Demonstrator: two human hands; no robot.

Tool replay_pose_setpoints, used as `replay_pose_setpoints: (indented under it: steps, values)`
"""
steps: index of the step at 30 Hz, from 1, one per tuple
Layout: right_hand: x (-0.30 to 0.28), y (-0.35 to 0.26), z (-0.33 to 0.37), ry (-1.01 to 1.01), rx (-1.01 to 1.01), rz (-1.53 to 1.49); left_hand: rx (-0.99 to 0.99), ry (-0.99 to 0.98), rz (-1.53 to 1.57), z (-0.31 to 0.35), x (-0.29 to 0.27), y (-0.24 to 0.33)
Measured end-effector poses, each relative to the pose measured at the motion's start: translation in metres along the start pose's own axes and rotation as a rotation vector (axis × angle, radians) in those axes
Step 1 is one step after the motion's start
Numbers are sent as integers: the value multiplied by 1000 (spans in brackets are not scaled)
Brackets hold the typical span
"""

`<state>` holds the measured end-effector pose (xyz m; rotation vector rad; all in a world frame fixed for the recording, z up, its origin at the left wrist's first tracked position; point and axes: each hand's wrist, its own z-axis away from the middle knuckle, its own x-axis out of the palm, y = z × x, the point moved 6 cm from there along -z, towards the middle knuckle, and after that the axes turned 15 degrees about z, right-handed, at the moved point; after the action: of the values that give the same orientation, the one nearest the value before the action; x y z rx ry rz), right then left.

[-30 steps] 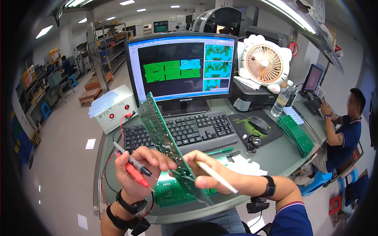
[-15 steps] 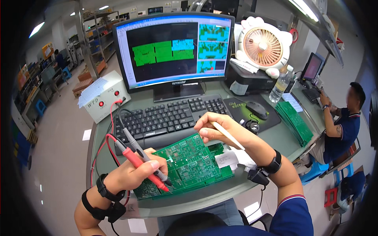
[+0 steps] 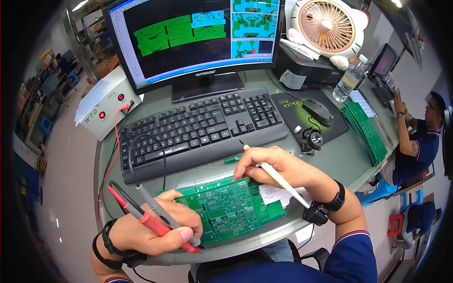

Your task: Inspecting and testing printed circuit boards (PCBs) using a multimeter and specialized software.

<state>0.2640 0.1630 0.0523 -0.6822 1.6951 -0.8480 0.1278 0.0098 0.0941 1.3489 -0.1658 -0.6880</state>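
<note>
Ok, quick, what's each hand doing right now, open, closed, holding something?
Left hand: closed, holding a red probe and a grey probe.
Right hand: closed, holding a white pen-like tool, fingertips at the green circuit board's far edge.

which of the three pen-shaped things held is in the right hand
The whitish tool with the dark tip, gripped in the right hand. The other two, a red probe and a grey probe, are both in the left hand.

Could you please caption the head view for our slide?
Left hand with red probe and grey probe, right hand with white tool, at a green circuit board.
</note>
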Motion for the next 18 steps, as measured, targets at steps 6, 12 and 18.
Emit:
replay_pose_setpoints:
  steps: [6,12,18]
  values:
    - [-3,8,4,51,89,-192,61,-27,17,-5,-3,-3]
    - [-5,9,3,78,-3,-81,-24,-48,49,-7,-5,-4]
    - [-8,9,3,88,29,-73,-6,-27,37,-1,-14,-6]
